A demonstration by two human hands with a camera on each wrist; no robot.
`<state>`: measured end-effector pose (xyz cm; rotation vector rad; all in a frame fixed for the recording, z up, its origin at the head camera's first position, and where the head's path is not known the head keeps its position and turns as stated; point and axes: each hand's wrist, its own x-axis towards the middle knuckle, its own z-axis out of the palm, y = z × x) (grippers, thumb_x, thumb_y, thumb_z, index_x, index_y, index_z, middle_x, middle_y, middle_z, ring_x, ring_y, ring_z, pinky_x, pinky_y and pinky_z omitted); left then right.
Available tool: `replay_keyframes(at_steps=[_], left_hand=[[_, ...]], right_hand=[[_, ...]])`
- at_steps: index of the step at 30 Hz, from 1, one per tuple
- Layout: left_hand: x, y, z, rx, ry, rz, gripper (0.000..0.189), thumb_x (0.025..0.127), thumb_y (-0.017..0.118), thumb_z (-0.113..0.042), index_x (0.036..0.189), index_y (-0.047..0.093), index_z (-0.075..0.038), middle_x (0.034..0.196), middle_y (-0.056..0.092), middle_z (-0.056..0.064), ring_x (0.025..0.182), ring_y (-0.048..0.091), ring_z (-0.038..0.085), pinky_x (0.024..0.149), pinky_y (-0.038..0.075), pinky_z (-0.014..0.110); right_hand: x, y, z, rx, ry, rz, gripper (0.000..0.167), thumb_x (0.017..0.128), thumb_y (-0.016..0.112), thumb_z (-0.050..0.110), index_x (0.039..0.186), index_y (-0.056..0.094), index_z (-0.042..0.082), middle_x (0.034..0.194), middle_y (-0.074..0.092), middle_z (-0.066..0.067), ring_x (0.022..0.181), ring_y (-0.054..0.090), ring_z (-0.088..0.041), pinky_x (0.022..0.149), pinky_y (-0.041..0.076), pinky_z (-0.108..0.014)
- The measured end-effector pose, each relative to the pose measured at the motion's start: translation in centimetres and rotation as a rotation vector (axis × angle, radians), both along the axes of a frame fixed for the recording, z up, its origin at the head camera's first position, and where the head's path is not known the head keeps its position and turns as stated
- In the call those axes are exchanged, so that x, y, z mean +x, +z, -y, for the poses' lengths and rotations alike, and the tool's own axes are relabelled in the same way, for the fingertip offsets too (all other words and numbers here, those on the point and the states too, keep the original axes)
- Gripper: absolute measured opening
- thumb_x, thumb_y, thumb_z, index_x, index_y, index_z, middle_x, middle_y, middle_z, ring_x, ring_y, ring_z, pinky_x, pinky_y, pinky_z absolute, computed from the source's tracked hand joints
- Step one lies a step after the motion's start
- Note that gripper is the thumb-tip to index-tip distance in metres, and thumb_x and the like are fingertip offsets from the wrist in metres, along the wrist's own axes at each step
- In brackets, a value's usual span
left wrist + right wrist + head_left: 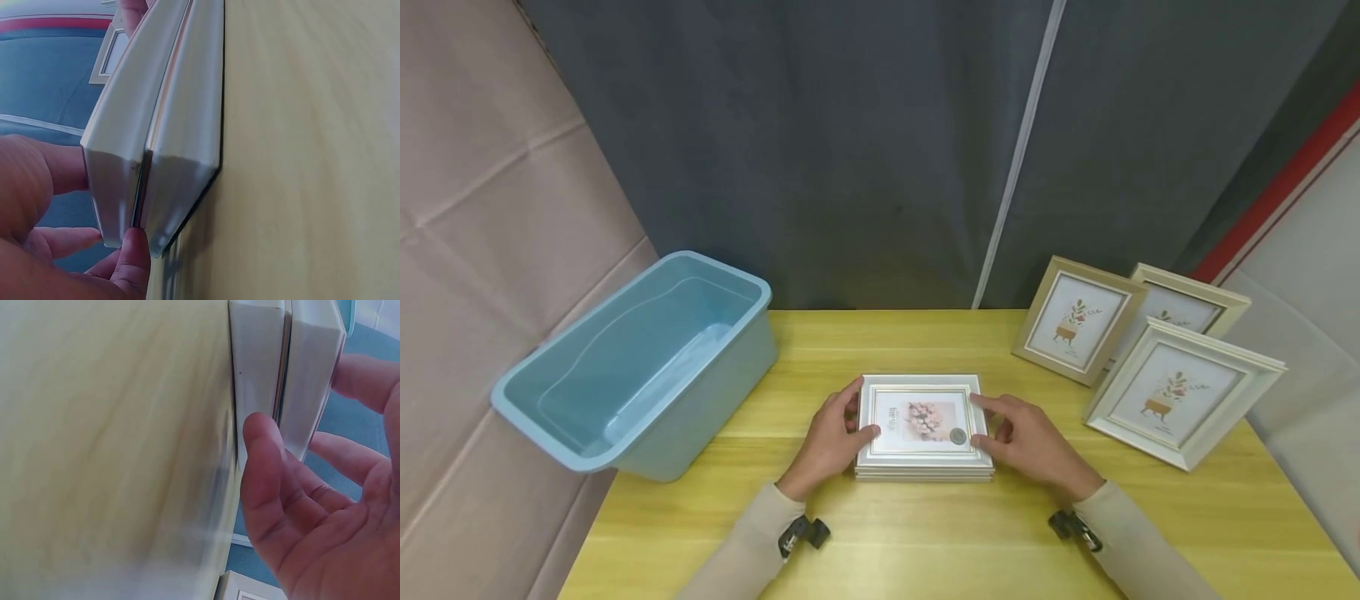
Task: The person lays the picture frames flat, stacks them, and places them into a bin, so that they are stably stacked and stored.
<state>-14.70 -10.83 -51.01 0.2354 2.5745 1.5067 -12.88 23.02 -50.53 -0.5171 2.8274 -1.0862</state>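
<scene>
Here, your left hand [829, 442] and right hand [1032, 442] pinch opposite sides of a stack of white frames [922, 423]; equal, light pressure should keep its layers flush. It lies on the yellow table [925, 542], directly between your hands, with a blue tub [722, 408] off to the left and three standing frames [1176, 400] to the right

Two white picture frames [925, 428] lay flat, one stacked upon the other, on a yellow wood-grain surface [925, 533]; the gold-lined top frame [880, 457] faced up, showing pale pink flowers [927, 419], sideways lettering and a round grey sticker [958, 436]
</scene>
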Motion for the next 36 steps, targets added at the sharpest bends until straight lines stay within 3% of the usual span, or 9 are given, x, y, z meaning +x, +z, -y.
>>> replay_keyframes(at_steps=[8,15,18,25,36], left_hand=[[-0.1,0.0,0.1,-0.023,-0.006,0.004,0.077,0.094,0.079,-0.015,0.162,0.042,-0.013,0.13,0.059,0.016,0.098,0.059,0.022,0.082,0.052,0.032],[0.0,0.1,0.0,-0.02,-0.012,0.004,0.072,0.094,0.079,-0.015,0.159,0.048,-0.013,0.139,0.056,0.019,0.117,0.061,0.028,0.092,0.056,0.038],[0.0,0.0,0.0,-0.019,-0.017,0.004,0.072,0.095,0.079,-0.014,0.159,0.047,-0.013,0.14,0.056,0.019,0.119,0.06,0.029,0.095,0.057,0.041],[0.0,0.0,-0.1,-0.028,-0.029,0.008,0.07,0.096,0.078,-0.016,0.159,0.047,-0.014,0.14,0.054,0.019,0.118,0.058,0.028,0.094,0.057,0.04],[0.0,-0.1,0.1,-0.032,-0.023,0.017,0.063,0.096,0.078,-0.018,0.154,0.054,-0.017,0.145,0.052,0.02,0.119,0.056,0.03,0.092,0.056,0.04]], right_hand=[[0.1,0.2,-0.2,-0.019,0.001,0.026,0.063,0.093,0.083,0.033,0.149,0.061,0.012,0.11,0.069,-0.003,0.078,0.059,-0.009,0.063,0.053,-0.023],[-0.1,0.3,-0.6,-0.053,-0.006,0.043,0.057,0.093,0.083,0.031,0.144,0.065,0.013,0.114,0.072,-0.005,0.082,0.064,-0.009,0.067,0.056,-0.024],[-0.3,0.6,-0.9,-0.069,-0.018,0.04,0.053,0.093,0.083,0.025,0.142,0.067,0.015,0.115,0.074,-0.005,0.084,0.066,-0.009,0.068,0.058,-0.025],[-0.5,1.8,-1.5,-0.087,-0.036,-0.019,0.046,0.093,0.082,0.019,0.137,0.07,0.013,0.122,0.075,-0.007,0.083,0.068,-0.008,0.065,0.058,-0.026],[-0.1,4.1,-2.1,-0.085,-0.065,-0.068,0.039,0.096,0.08,0.022,0.133,0.072,0.016,0.126,0.074,-0.01,0.085,0.07,-0.006,0.072,0.059,-0.025]])
